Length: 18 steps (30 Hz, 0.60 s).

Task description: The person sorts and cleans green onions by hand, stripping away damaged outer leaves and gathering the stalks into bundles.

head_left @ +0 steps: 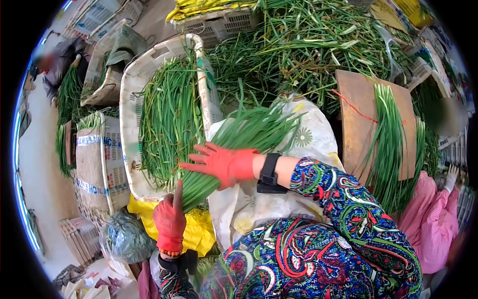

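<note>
A bundle of garlic chives (pixel 196 189) slants over my lap, its leafy tops fanning out to the upper right. My right hand (pixel 224 164), in a red rubber glove, lies across the bundle with fingers stretched and spread. At the stem end is my left hand (pixel 170 219), also red-gloved, its fingers curled against the stems and one finger pointing up. Part of that grip is hidden. Under the bundle, a white cloth (pixel 308 129) with flower prints covers my lap. A white plastic crate (pixel 128 124) full of loose chives stands right beside both hands.
A large heap of chives (pixel 318 45) lies ahead. To the right, a brown board (pixel 356 119) carries another bundle (pixel 386 114). A yellow sheet (pixel 199 229) sits below the crate. Co-workers are at the far left (pixel 64 65) and right, one in pink sleeves (pixel 433 224).
</note>
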### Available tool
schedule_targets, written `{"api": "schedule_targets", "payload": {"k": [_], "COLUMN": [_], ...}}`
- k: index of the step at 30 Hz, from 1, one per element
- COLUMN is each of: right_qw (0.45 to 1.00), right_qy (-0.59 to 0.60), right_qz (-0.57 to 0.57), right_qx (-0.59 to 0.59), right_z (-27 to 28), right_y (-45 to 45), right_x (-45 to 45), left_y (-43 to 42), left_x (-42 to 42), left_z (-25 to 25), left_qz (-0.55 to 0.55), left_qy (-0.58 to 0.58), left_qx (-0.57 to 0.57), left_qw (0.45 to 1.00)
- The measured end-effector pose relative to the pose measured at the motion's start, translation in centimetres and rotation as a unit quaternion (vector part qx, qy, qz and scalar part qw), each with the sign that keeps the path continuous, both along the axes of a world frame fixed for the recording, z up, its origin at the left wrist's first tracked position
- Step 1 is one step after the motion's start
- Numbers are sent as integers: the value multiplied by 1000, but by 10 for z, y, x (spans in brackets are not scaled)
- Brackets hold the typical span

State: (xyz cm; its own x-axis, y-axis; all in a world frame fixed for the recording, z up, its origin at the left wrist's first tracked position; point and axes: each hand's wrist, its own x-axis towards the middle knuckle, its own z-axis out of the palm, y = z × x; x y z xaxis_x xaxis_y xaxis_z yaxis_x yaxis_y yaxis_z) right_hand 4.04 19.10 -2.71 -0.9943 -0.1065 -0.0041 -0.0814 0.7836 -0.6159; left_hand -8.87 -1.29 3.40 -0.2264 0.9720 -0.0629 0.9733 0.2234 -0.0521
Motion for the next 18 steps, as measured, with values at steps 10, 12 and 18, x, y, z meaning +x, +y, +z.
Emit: {"api": "schedule_targets", "payload": {"k": [10,12,18], "right_qw": [942,914,816], "right_qy": [218,247,-54], "right_qz": [-112,-170,-507], "right_qx": [230,275,273], "right_z": [69,105,184], "right_y": [27,43,69], "right_x": [45,80,253], "left_y": [39,72,141], "left_x": [-17,-9,-14], "left_z": [42,45,29], "left_qz": [-40,-51,-16], "left_qy": [1,-132,-327], "left_qx": [138,229,273], "left_qw": [990,963,905]}}
